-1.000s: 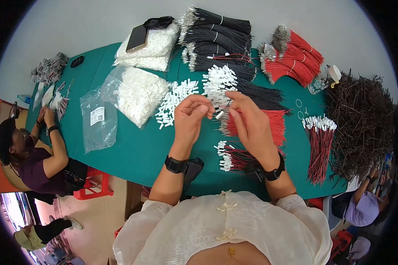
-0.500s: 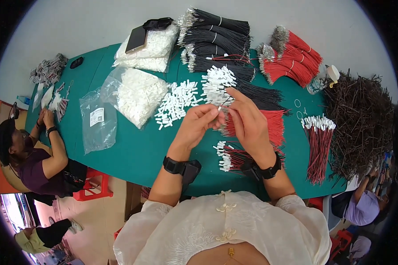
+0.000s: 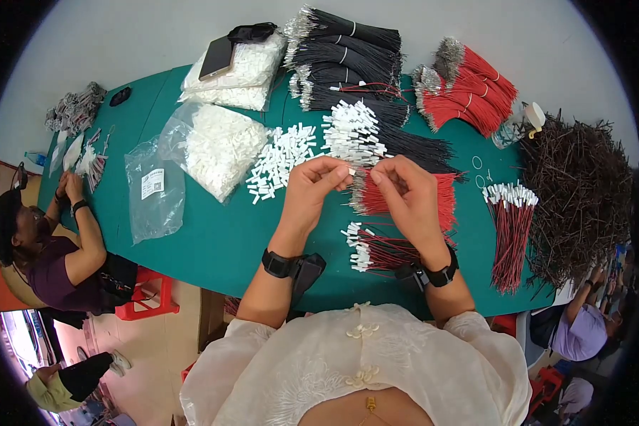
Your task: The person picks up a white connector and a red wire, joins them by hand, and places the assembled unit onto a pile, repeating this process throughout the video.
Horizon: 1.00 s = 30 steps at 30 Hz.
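My left hand (image 3: 314, 192) pinches a small white connector housing (image 3: 351, 171) between thumb and forefinger. Close beside it on the right, my right hand (image 3: 407, 195) has thumb and forefinger brought together; whatever lies in that pinch is too small to make out. Beneath my hands spreads a bundle of red wires (image 3: 441, 202) with bare terminal ends. Beyond my fingertips lie black wires (image 3: 422, 150) with white housings (image 3: 351, 128) on their ends. Nearer to me, wires with white housings (image 3: 360, 248) lie partly behind my right wrist.
Loose white housings (image 3: 282, 160) are heaped left of my hands, by an opened bag of housings (image 3: 224, 149) and a flat clear bag (image 3: 155, 199). Banded black wires (image 3: 355, 53) and red wires (image 3: 476, 92) lie at the back. Finished-looking red-black leads (image 3: 511, 241) lie right; a co-worker (image 3: 57, 248) sits left.
My right hand's fingers have come down from above the housing and drawn together near the red wires. A dark wire seen at the housing earlier no longer shows clearly.
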### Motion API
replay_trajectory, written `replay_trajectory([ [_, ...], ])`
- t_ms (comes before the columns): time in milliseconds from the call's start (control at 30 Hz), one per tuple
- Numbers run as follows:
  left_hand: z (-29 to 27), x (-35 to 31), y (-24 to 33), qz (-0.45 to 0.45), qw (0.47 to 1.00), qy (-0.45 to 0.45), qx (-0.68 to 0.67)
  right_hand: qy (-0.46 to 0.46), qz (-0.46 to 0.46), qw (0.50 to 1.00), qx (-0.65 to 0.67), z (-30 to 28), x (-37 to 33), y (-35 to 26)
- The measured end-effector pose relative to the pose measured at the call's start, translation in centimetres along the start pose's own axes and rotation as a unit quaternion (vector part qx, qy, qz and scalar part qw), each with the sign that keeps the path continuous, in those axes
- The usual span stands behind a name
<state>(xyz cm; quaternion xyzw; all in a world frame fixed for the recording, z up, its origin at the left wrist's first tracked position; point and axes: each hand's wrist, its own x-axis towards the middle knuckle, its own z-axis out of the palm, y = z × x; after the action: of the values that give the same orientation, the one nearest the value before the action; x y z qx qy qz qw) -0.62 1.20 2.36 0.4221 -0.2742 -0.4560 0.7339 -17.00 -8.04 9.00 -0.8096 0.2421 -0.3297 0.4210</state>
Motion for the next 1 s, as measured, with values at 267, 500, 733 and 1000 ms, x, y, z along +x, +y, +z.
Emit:
replay_trajectory([
  [267,0.0,0.2,-0.1,-0.001,1.0,-0.008,-0.007,0.011,-0.021,1.0,0.011,-0.3,0.1,0.6],
  [500,0.0,0.2,-0.4,-0.001,1.0,-0.004,-0.018,0.053,-0.075,0.996,-0.024,0.0,0.0,0.5],
  [733,0.1,0.2,-0.4,-0.009,0.999,0.004,-0.033,0.084,-0.14,0.984,-0.065,0.3,-0.2,1.0],
  [1000,-0.1,0.2,-0.5,-0.011,0.999,-0.001,-0.037,0.094,-0.168,0.974,-0.116,0.6,-0.3,1.0],
])
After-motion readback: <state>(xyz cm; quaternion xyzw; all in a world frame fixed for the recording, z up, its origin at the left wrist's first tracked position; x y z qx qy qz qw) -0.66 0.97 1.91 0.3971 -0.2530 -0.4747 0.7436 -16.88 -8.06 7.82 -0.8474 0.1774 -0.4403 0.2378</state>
